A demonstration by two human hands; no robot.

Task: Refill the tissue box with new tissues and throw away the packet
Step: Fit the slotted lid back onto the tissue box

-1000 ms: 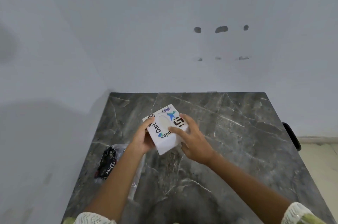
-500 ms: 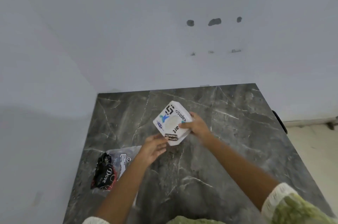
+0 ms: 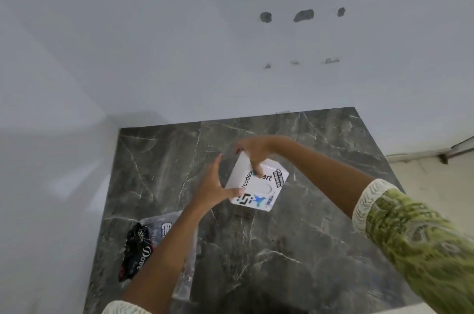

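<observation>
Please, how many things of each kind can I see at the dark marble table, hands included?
White tissue box: 1
Clear plastic packet: 1
Black Dove wrapper: 1
Hands: 2, left hand and right hand
Total: 5

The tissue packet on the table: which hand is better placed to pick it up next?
Left, probably. The packet lies left on the table, beside the left forearm, and the left hand only touches the white box with its thumb. The right hand grips the box's far side, farther away.
</observation>
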